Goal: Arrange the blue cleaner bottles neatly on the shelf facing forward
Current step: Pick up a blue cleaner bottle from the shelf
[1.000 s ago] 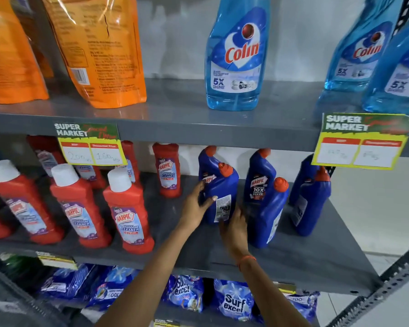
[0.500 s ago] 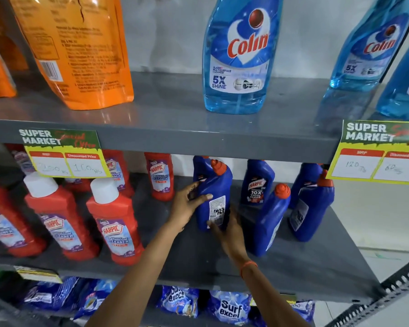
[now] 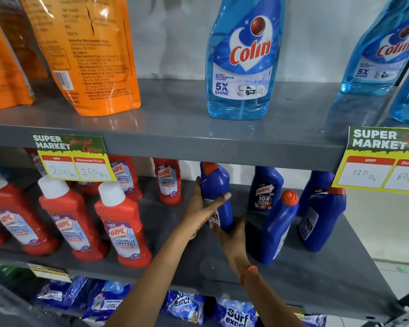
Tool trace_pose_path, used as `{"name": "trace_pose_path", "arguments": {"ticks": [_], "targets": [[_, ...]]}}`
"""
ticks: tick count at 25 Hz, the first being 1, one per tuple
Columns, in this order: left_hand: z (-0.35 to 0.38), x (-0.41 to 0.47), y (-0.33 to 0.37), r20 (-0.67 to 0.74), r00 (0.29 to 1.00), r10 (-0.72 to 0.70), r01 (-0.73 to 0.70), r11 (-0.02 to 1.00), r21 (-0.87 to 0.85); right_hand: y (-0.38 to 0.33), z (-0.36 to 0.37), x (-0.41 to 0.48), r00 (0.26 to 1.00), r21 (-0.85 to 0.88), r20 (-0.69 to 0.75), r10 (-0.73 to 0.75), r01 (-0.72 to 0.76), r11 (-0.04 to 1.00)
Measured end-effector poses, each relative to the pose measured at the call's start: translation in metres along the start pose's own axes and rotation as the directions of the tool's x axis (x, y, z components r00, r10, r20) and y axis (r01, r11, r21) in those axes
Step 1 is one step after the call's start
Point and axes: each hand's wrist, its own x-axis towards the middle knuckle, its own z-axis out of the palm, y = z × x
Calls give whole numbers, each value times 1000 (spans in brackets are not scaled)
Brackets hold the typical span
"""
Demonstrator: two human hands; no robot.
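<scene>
Several dark blue cleaner bottles with orange caps stand on the middle grey shelf (image 3: 328, 274). My left hand (image 3: 202, 208) wraps the side of one blue bottle (image 3: 216, 185), whose back label with a barcode faces me. My right hand (image 3: 232, 230) grips that same bottle at its base. To the right, a blue bottle (image 3: 266, 190) at the back shows its front label. Another blue bottle (image 3: 278, 228) stands in front of it, turned sideways. A further blue bottle (image 3: 321, 218) at the right shows its back label.
Red bathroom cleaner bottles (image 3: 123, 230) fill the left of the same shelf. The shelf above carries light blue glass cleaner bottles (image 3: 242, 60) and orange pouches (image 3: 90, 53), with price tags (image 3: 73, 159) on its front edge. Detergent packets (image 3: 234, 312) lie on the shelf below.
The camera has moved closer to the shelf. Both hands have shifted on the held blue bottle, which has turned so less of its back label shows.
</scene>
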Motion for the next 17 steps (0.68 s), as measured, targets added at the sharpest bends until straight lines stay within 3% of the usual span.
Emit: {"name": "trace_pose_path", "arguments": {"ticks": [3, 5, 8, 11, 14, 17], "targets": [[-2, 4, 9, -180, 983, -22, 17, 999, -32, 5, -2, -3, 997, -49, 82, -10, 14, 999], [-10, 6, 11, -210, 978, -12, 6, 1000, -28, 6, -5, -2, 987, -85, 160, 1, 13, 996], [-25, 9, 13, -143, 988, 65, -66, 998, -1, 4, -11, 7, 939, -32, 344, 22, -12, 999], [-34, 8, 14, -3, 996, 93, -93, 995, -22, -3, -18, 19, 865, -121, 495, 82, -25, 992], [-40, 5, 7, 71, 995, 71, -65, 994, -89, -3, -17, 26, 878, -229, 463, 124, -17, 973], [-47, 2, -3, 49, 997, 59, -52, 989, -136, 2, -8, 23, 930, -283, 350, 110, -7, 959]]}}
